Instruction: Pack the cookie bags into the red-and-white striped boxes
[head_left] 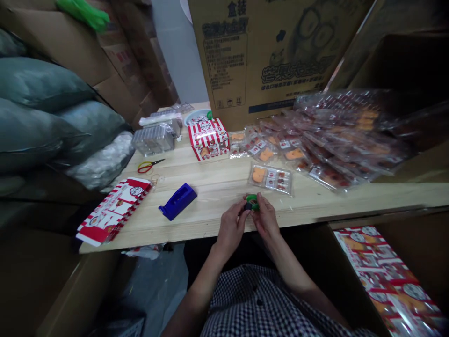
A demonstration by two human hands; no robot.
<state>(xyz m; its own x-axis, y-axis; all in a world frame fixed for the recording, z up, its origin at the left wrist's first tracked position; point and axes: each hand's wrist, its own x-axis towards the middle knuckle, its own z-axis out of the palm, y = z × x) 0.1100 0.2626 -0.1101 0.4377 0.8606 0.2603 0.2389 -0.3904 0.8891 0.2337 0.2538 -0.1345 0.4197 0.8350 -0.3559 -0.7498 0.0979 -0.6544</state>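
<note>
Close to the table's front edge, both my hands are closed around a green ring (257, 206) that looks like a roll of tape. My left hand (231, 223) pinches its left side, where a small dark piece (248, 206) sits at the ring. Fingers of my right hand (266, 217) grip the other side. Left of my hands stands a blue tape dispenser (178, 201) with no roll visible in it. Just beyond my fingers lies a clear packet (271, 179) with an orange piece and small red-and-white items inside.
A red-and-white striped box (208, 139) stands at the back, beside clear plastic trays (154, 139). Scissors (150, 165) and flattened striped cartons (115, 210) lie left. Many packets (336, 140) are heaped right. A large cardboard box (266, 61) blocks the rear.
</note>
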